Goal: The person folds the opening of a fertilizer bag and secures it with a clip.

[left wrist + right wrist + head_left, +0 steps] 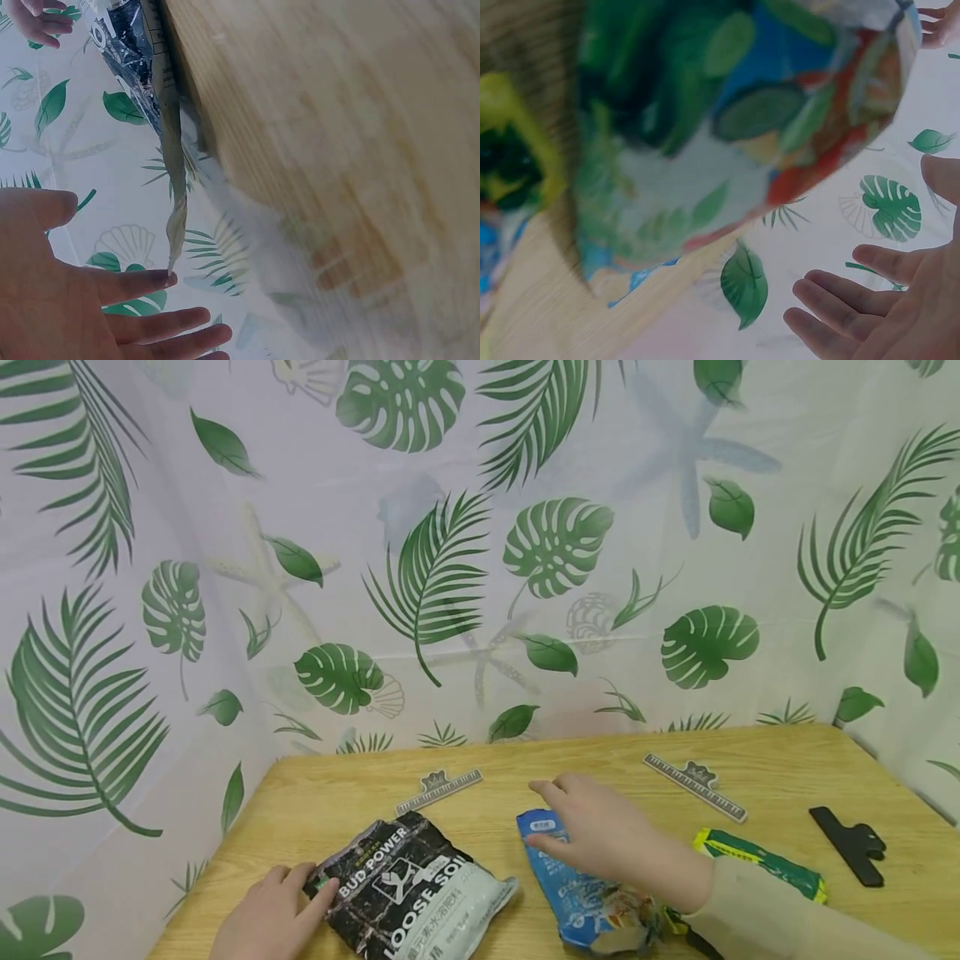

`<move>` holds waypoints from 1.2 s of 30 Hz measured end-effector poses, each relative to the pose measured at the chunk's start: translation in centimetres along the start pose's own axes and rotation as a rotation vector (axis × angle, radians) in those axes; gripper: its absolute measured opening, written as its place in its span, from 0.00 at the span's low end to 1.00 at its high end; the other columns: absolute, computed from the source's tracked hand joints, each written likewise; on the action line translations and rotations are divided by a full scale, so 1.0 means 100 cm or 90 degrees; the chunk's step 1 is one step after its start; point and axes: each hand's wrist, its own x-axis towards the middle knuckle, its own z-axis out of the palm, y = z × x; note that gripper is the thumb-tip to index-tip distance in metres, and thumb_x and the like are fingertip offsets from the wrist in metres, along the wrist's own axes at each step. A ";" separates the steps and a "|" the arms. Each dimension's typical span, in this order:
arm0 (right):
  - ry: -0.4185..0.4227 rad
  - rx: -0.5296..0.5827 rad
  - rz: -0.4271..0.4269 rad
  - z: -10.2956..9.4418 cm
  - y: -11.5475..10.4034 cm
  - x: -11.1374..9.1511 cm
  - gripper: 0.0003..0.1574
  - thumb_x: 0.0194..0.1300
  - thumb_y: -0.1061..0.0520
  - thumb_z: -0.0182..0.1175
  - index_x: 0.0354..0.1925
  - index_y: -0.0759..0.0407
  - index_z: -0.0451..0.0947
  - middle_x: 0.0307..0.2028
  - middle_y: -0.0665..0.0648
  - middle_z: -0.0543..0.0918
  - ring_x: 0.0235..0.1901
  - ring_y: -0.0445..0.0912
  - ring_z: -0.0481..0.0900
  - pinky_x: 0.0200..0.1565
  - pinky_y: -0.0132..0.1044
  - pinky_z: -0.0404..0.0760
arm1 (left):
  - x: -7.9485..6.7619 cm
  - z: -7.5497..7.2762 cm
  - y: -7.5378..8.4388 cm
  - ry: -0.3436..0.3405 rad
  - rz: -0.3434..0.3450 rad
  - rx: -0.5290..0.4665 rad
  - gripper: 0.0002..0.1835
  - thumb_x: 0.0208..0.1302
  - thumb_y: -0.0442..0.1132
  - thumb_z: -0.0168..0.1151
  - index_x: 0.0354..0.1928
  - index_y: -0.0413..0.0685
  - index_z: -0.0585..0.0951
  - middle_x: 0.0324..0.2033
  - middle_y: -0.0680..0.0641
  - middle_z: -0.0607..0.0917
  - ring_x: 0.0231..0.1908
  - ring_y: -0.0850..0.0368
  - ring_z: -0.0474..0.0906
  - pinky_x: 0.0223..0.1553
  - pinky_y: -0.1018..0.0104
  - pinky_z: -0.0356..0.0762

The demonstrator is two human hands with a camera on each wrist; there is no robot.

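A black and grey bag printed "LOOSE SOIL" (408, 885) lies on the table in front of my left hand (273, 910). That hand's fingertips are right at the bag's upper left corner. In the left wrist view the fingers are spread, one fingertip against the bag's crimped edge (174, 187). Over a blue printed bag (558, 885) is my right hand (600, 831), its fingers stretched apart with nothing gripped. The right wrist view has the hand (885, 300) beside the bag's colourful side (705, 127).
Two ruler-shaped clips, one on the left (438, 791) and one on the right (696, 787), lie towards the back of the wooden table (540, 760). A green and yellow packet (772, 864) and a black clip (847, 845) lie at the right. Behind hangs a leaf-patterned cloth (465, 710).
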 end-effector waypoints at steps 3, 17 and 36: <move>-0.002 0.003 -0.005 0.000 -0.006 0.003 0.45 0.72 0.33 0.66 0.73 0.59 0.73 0.58 0.62 0.84 0.56 0.57 0.84 0.56 0.55 0.86 | 0.000 0.001 -0.003 -0.004 -0.011 -0.001 0.42 0.80 0.67 0.48 0.65 0.29 0.78 0.58 0.24 0.81 0.56 0.25 0.81 0.56 0.33 0.81; -0.010 0.021 -0.011 0.005 -0.030 0.018 0.39 0.71 0.34 0.67 0.66 0.59 0.79 0.56 0.60 0.87 0.55 0.55 0.86 0.55 0.52 0.87 | -0.002 0.006 -0.012 -0.065 -0.049 0.014 0.39 0.77 0.68 0.51 0.50 0.33 0.86 0.40 0.37 0.87 0.40 0.39 0.86 0.47 0.39 0.85; -0.072 -0.028 -0.001 0.010 -0.056 0.030 0.28 0.70 0.38 0.71 0.53 0.58 0.85 0.41 0.54 0.89 0.40 0.49 0.87 0.43 0.45 0.88 | -0.006 0.021 0.003 -0.062 -0.037 0.027 0.29 0.74 0.62 0.60 0.36 0.41 0.87 0.30 0.46 0.86 0.31 0.50 0.84 0.39 0.49 0.86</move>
